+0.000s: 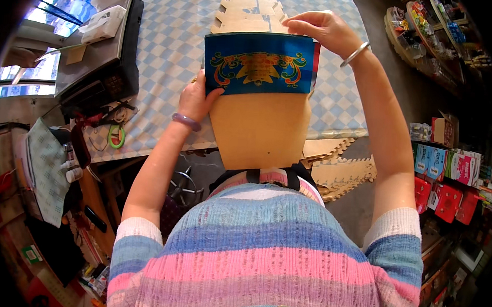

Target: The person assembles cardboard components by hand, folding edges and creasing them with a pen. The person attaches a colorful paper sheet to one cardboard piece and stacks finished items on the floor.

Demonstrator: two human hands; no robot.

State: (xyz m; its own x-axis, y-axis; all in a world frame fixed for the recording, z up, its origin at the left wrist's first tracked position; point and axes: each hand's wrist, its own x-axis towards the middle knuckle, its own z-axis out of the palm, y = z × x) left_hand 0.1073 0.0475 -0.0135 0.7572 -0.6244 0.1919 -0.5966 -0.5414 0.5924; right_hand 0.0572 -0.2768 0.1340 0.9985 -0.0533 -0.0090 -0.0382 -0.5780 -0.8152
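A blue panel (257,64) printed with a gold, orange and green scroll pattern stands across the table in front of me. Its left edge is gripped by my left hand (196,98), the thumb on the printed face and the fingers partly hidden. Below it hangs a plain tan cardboard panel (259,129), reaching down over the table edge toward my lap. A thin red strip shows at the blue panel's right side. Above its upper right corner, my right hand (326,33) is closed with fingertips pinched together; whatever they hold is hidden. Beyond lies cardboard with notched edges (249,10).
A blue-and-white checked cloth covers the table (171,42). At left are a dark boxy appliance (108,60) with a tissue pack (103,24) on it, and green-handled scissors (116,136). More notched cardboard (340,170) lies below the table's right edge. Shelves of packages (453,172) line the right.
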